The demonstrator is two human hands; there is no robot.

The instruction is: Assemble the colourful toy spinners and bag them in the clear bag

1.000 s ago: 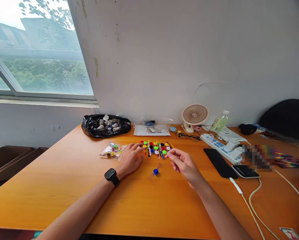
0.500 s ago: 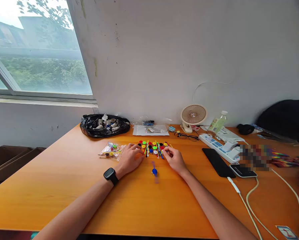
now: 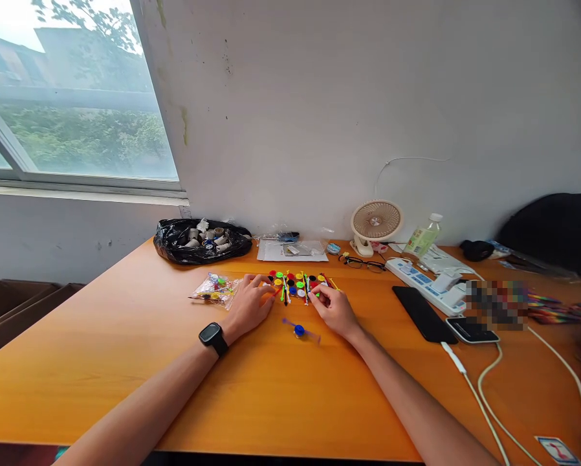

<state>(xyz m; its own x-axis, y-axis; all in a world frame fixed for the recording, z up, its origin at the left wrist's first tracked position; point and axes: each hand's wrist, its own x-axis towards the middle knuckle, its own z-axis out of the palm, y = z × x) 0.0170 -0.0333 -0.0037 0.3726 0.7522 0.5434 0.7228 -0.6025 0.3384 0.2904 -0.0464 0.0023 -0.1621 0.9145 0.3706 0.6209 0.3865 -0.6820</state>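
Note:
A blue plastic spinner [image 3: 299,331], with a round centre and two thin arms, lies on the table between my forearms; its arms are blurred. Behind it spreads a cluster of coloured round discs [image 3: 301,285] and thin plastic sticks [image 3: 285,290]. At the cluster's left side, my left hand [image 3: 252,301] rests with curved fingers, a small red stick [image 3: 277,292] at its fingertips. Opposite, my right hand [image 3: 336,310] pinches at the cluster's right edge; what lies between its fingertips is too small to make out. A clear bag of similar pieces [image 3: 213,290] lies beside my left hand.
Along the wall stand a black plastic bag of cardboard rolls [image 3: 203,243], papers [image 3: 271,251], a fan [image 3: 376,223] and a bottle [image 3: 424,236]. Glasses [image 3: 361,262], a power strip [image 3: 416,281], a black phone [image 3: 424,314] and white cables [image 3: 484,388] occupy the right.
The blue spinner's arms have turned from lengthwise to slanting. My right hand has shifted slightly left along the cluster, and a red stick now shows at my left fingertips.

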